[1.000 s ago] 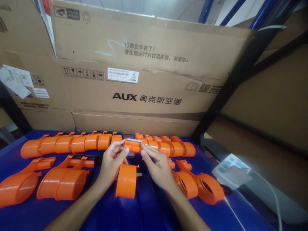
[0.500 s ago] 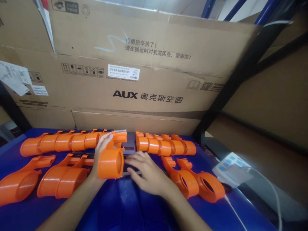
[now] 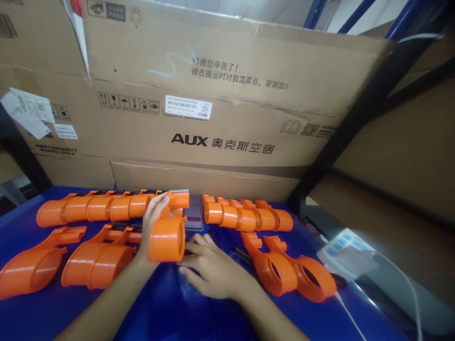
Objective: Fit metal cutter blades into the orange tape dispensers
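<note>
My left hand [image 3: 153, 222] is wrapped around an orange plastic holder [image 3: 166, 240], made of a round ring with a clip-like arm on top. The holder is raised above the blue surface, its ring opening facing right. My right hand [image 3: 209, 265] is just right of the ring, fingers bent and thumb apart; some fingertips are close to the ring's edge, and I cannot tell whether they touch it. Nothing shows in its grasp. Behind the holder lies a dark flat device [image 3: 195, 213], like a phone, partly covered.
Similar orange holders stand in a back-left row [image 3: 99, 208], a back-right row [image 3: 247, 219], a front-left group [image 3: 95, 265] and a front-right pair [image 3: 280, 274]. A large cardboard box [image 3: 142, 128] forms the back wall. A white box with a cable [image 3: 348, 253] is at right.
My right hand has moved slightly left and down, closer to the ring. A dark strip beside the front-right holders has come into sight. The view has shifted slightly.
</note>
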`<move>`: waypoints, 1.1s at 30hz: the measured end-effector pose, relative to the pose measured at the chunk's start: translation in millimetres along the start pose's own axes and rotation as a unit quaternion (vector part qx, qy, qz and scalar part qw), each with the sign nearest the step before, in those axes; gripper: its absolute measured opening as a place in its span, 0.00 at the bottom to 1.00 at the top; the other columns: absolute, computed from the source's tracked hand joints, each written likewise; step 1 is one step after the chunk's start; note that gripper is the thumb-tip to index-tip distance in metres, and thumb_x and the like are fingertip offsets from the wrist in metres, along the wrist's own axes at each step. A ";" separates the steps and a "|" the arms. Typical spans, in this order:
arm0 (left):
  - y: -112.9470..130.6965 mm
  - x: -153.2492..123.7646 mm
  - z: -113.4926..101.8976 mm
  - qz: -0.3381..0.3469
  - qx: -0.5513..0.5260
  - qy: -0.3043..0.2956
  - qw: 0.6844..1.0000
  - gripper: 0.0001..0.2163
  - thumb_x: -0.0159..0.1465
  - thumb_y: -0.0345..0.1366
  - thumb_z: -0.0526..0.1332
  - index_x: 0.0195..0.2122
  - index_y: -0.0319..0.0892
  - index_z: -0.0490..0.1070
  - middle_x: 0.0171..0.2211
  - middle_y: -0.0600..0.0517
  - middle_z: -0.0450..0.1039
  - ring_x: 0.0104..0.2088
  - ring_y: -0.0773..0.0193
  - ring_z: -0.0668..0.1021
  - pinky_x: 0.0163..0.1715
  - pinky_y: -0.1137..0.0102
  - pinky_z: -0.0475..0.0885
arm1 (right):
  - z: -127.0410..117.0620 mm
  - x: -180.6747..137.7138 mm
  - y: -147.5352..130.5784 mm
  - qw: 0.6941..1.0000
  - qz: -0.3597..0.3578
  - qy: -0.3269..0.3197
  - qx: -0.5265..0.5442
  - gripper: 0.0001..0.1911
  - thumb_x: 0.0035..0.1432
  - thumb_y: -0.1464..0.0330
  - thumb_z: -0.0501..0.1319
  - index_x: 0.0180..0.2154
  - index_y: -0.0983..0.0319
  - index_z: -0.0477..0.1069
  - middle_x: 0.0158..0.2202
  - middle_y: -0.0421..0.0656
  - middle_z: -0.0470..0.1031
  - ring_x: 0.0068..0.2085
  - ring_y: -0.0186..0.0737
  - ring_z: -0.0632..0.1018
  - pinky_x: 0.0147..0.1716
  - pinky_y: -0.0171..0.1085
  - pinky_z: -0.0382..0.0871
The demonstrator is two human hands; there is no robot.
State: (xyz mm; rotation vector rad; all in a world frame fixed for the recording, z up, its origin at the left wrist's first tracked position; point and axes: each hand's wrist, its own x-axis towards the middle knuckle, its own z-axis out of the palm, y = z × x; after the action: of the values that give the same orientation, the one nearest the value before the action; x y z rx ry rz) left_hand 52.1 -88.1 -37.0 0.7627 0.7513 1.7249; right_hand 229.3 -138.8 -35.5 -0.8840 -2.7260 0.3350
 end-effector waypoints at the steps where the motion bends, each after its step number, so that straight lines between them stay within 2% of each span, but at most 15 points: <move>1: 0.9 -1.3 0.7 -0.011 -0.001 0.002 1.000 0.17 0.57 0.47 0.71 0.42 0.45 0.74 0.24 0.59 0.70 0.21 0.68 0.73 0.21 0.73 0.69 | 1.4 0.0 0.6 1.000 0.004 0.000 -0.003 0.11 0.70 0.65 0.57 0.48 0.57 0.77 0.53 0.46 0.76 0.51 0.48 0.68 0.50 0.46 0.62; 6: 2.2 -7.4 3.2 -0.062 0.015 -0.002 0.998 0.21 0.56 0.48 0.72 0.47 0.46 0.72 0.21 0.61 0.67 0.18 0.71 0.69 0.20 0.75 0.69 | 5.4 -0.6 2.7 1.000 0.012 0.011 -0.006 0.11 0.71 0.65 0.57 0.44 0.57 0.78 0.48 0.46 0.77 0.48 0.47 0.69 0.47 0.45 0.62; 11: -1.1 -6.9 3.4 -0.058 0.033 -0.018 0.998 0.21 0.57 0.48 0.71 0.48 0.46 0.70 0.21 0.59 0.70 0.18 0.70 0.69 0.21 0.75 0.69 | 0.8 -2.6 7.3 0.999 0.012 0.042 0.002 0.09 0.71 0.64 0.58 0.46 0.57 0.75 0.49 0.46 0.75 0.51 0.47 0.69 0.48 0.44 0.64; 15: -2.8 -5.6 2.6 -0.053 0.049 -0.022 0.997 0.22 0.57 0.49 0.70 0.49 0.46 0.70 0.19 0.60 0.68 0.17 0.69 0.69 0.19 0.75 0.66 | -1.4 -4.2 14.4 0.995 0.036 0.090 -0.002 0.06 0.68 0.67 0.61 0.46 0.58 0.72 0.47 0.47 0.74 0.50 0.48 0.71 0.49 0.45 0.66; 18: -3.8 -5.3 1.3 -0.046 0.069 -0.028 0.996 0.23 0.58 0.50 0.70 0.50 0.44 0.70 0.18 0.59 0.69 0.16 0.69 0.68 0.18 0.75 0.65 | -1.7 -5.5 20.9 0.985 0.074 0.156 0.005 0.03 0.67 0.70 0.60 0.43 0.58 0.70 0.45 0.46 0.74 0.47 0.47 0.73 0.47 0.44 0.68; 22: -5.6 -5.3 -0.4 -0.037 0.092 -0.038 0.994 0.25 0.59 0.50 0.68 0.54 0.44 0.70 0.19 0.58 0.70 0.17 0.69 0.69 0.19 0.75 0.64 | -4.2 -8.4 30.0 0.947 0.131 0.288 0.047 0.05 0.67 0.69 0.59 0.45 0.58 0.69 0.41 0.45 0.75 0.41 0.44 0.75 0.43 0.42 0.70; 25: -7.6 -7.4 0.6 -0.032 0.108 -0.059 0.992 0.27 0.61 0.50 0.67 0.58 0.44 0.68 0.20 0.57 0.71 0.20 0.68 0.72 0.22 0.75 0.67 | -8.4 -11.0 34.8 0.885 0.189 0.418 0.083 0.12 0.66 0.67 0.61 0.51 0.58 0.69 0.36 0.42 0.75 0.35 0.43 0.75 0.39 0.41 0.72; 27: -9.8 -10.0 2.6 -0.028 0.122 -0.089 0.988 0.28 0.62 0.48 0.67 0.61 0.45 0.66 0.22 0.57 0.71 0.22 0.67 0.73 0.25 0.75 0.68 | -11.3 -12.3 35.8 0.844 0.202 0.484 0.111 0.14 0.66 0.65 0.62 0.52 0.58 0.70 0.37 0.42 0.76 0.36 0.43 0.77 0.39 0.42 0.73; 30: -14.9 -14.5 5.4 -0.016 0.152 -0.136 0.979 0.30 0.63 0.46 0.67 0.64 0.44 0.65 0.25 0.57 0.72 0.24 0.67 0.76 0.29 0.73 0.71 | -14.2 -13.2 33.4 0.822 0.189 0.523 0.124 0.11 0.64 0.64 0.64 0.48 0.58 0.73 0.42 0.44 0.79 0.42 0.45 0.79 0.44 0.44 0.74; 33: -20.3 -18.7 6.3 -0.010 0.169 -0.159 0.973 0.29 0.62 0.44 0.67 0.64 0.45 0.66 0.30 0.56 0.72 0.25 0.66 0.78 0.30 0.71 0.73 | -15.5 -12.8 28.2 0.834 0.184 0.512 0.095 0.11 0.64 0.64 0.65 0.47 0.57 0.74 0.44 0.45 0.80 0.44 0.47 0.80 0.47 0.46 0.74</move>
State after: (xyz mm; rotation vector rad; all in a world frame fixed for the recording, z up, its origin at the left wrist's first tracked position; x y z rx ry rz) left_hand 72.9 -100.3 -51.6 1.2274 0.8343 1.4242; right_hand 259.3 -122.1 -31.4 -1.0982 -1.5083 0.1232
